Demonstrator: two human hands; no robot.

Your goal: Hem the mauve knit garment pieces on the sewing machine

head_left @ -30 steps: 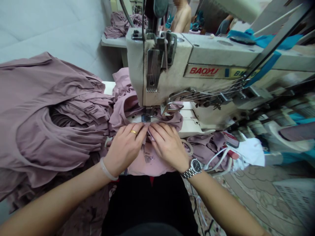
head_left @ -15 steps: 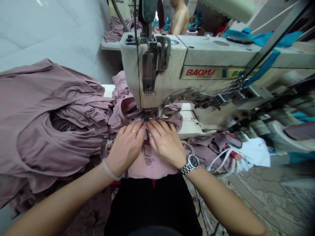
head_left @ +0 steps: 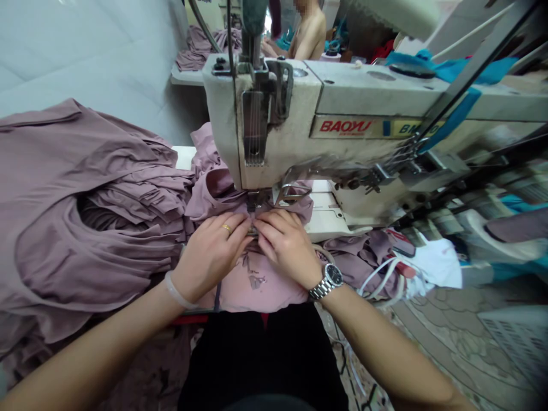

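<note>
A mauve garment lies bunched under the needle area of a white sewing machine. Just left of the presser foot, my left hand, with a gold ring and a pale bracelet, has its fingers pressed together on the fabric. My right hand, wearing a metal watch, holds the fabric from the right with bent fingers. Both sets of fingertips nearly meet in front of the foot and hide the fabric edge there. Pink cloth lies below my hands.
A large pile of mauve garments fills the left side. More mauve fabric and a white cloth are at the right. Blue cloth hangs over the machine arm. A person sits behind the machine.
My left hand has shifted slightly left and its thumb sits a little apart from the fingers. The whole view has moved a little, with the machine appearing further left.
</note>
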